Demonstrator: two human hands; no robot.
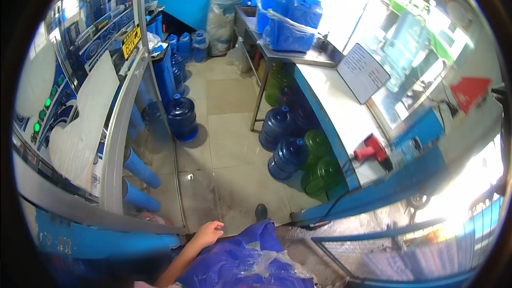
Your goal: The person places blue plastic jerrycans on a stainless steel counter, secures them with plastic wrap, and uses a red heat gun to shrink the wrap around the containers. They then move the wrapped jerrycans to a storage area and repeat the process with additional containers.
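Note:
My left hand (209,233) hangs low in front of me, at the left side of a blue-purple apron (250,245) with a wet-looking sheen. Its fingers are loosely curled in, and nothing shows in them. No part of my right hand is visible. One dark boot (261,212) pokes out past the apron onto the tiled floor (229,133). Farther ahead on the left stands a blue round water jug (182,118), well away from the hand.
A glass sliding door (120,144) borders the left. Blue jugs (288,157) and green jugs (322,176) crowd under the counter (330,93) at right, which bears a red power tool (372,152) and a whiteboard (362,73). Blue containers (290,24) sit on the metal table (272,53).

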